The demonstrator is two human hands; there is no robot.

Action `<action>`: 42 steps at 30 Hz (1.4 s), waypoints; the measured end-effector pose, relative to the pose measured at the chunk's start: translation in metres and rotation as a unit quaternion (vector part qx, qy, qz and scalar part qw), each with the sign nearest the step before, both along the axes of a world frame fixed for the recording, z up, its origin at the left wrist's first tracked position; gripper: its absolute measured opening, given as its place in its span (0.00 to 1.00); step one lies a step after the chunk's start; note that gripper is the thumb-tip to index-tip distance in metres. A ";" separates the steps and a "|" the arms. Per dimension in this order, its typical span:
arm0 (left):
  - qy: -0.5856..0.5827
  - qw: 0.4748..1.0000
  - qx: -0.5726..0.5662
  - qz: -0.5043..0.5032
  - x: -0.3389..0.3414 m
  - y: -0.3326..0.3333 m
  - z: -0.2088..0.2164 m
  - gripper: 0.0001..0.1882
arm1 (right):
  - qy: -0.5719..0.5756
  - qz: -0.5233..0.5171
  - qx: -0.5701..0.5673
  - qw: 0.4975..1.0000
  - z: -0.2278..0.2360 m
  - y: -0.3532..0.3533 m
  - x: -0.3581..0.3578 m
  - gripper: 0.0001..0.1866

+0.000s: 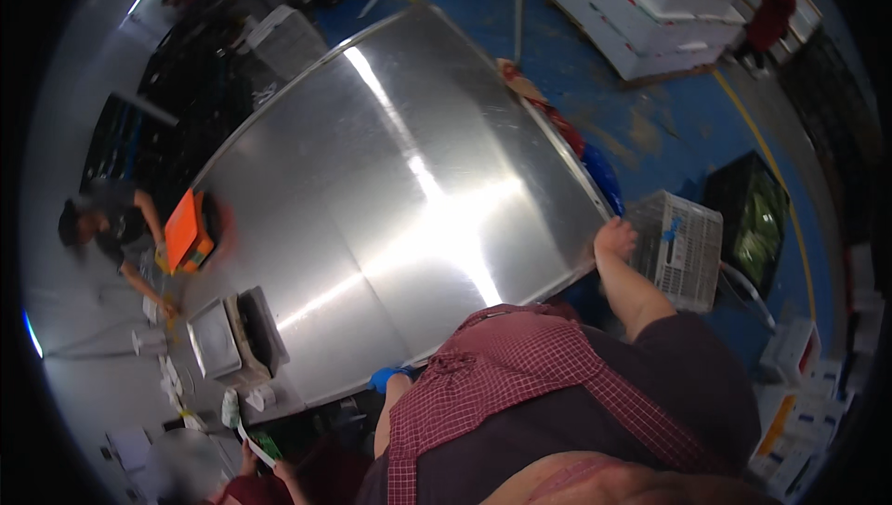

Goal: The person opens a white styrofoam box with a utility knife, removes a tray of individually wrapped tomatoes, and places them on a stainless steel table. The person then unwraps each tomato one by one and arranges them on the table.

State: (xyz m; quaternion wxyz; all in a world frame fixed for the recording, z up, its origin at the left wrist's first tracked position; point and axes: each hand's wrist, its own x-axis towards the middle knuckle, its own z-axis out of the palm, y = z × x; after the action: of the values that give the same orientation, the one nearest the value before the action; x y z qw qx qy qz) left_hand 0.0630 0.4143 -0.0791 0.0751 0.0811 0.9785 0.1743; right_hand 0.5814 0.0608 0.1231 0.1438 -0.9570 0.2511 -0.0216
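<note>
Head view: right hand (614,239), fingers curled, at right corner of table (307,170); left hand (385,379), near side, we can't tell fingers.

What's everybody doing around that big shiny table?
The person in the checked apron stands at a big metal table. Their right hand is at the table's corner, and their blue-gloved left hand is by its near edge; I can't see either one holding anything. On the left, a co-worker has their hands near an orange thing, maybe a scale. At the lower left, someone else has a long white strip in their hands.
</note>
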 end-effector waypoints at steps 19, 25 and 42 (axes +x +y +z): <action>0.040 0.996 0.006 0.075 -0.012 -0.011 -0.024 0.33 | 0.013 0.010 0.012 1.000 0.000 0.003 0.001 0.23; 0.003 0.991 0.022 0.136 -0.006 -0.005 -0.016 0.35 | 0.059 0.003 0.020 0.998 -0.001 0.002 0.003 0.25; -0.099 0.971 0.102 0.191 0.009 -0.005 0.022 0.36 | 0.062 -0.011 0.053 0.997 0.018 0.007 -0.002 0.30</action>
State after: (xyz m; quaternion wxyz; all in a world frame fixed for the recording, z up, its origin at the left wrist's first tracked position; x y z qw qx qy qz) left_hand 0.0718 0.4089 -0.0571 0.1279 -0.1174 0.9407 0.2916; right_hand 0.5793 0.0678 0.1407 0.1779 -0.9448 0.2707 0.0495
